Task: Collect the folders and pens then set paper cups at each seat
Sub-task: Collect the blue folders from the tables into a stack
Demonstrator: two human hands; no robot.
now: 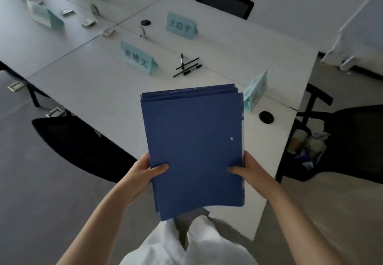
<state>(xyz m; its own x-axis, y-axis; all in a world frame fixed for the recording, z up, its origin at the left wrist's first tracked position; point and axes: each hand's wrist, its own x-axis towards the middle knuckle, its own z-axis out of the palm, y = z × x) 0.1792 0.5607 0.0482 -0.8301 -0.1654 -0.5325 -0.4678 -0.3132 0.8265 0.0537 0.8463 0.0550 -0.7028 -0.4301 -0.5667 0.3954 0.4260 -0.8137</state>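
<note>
— While we stand at the near corner of the bench (107,90), what are we carrying?

— We hold a stack of blue folders (192,140) over that corner. Our left hand (143,173) grips the stack's left edge and our right hand (248,171) grips its right edge, each with the thumb on top. Several layers show at the far end, but we cannot count them exactly.

— How much room do we have?

— Bare bench top lies to the left of the stack. One black chair (78,146) sits tucked in at the left edge, another chair (223,1) at the far side, and a third chair (352,140) stands off the right end.

— And the pens?

— We count about four black pens (186,66) lying crossed in a loose pile past the stack, near the two name cards (137,58) that face us. A third name card (256,90) stands just beside the stack's far right corner.

— Any containers?

— We see a bin (306,148) on the floor under the right end, holding paper cups and wrappers.
</note>
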